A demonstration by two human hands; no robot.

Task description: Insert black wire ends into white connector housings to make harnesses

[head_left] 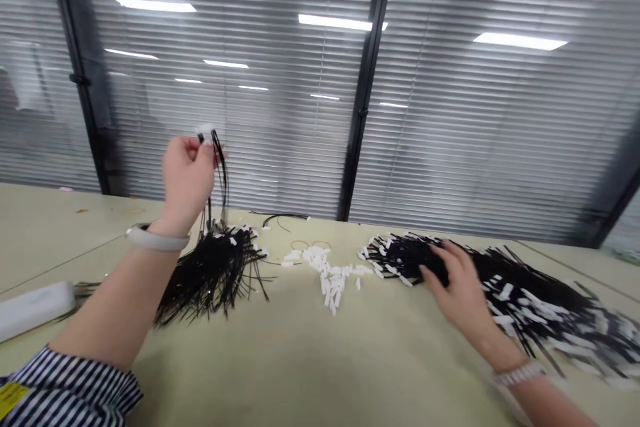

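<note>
Raised in front of the blinds, my left hand pinches a few thin black wires that hang down; a white piece shows above the fingertips. Below it lies a heap of black wires with some white ends. On the right, my right hand has its fingers apart over a long heap of black wires with white ends. Its fingertips are at the heap, and whether they touch it I cannot tell. Between the heaps, small white pieces lie scattered on the pale table.
A white rounded box-like object lies at the left edge. Two thin rings, like rubber bands, and a few loose black wires are near the back. Behind the table stand glass panels with blinds and dark posts.
</note>
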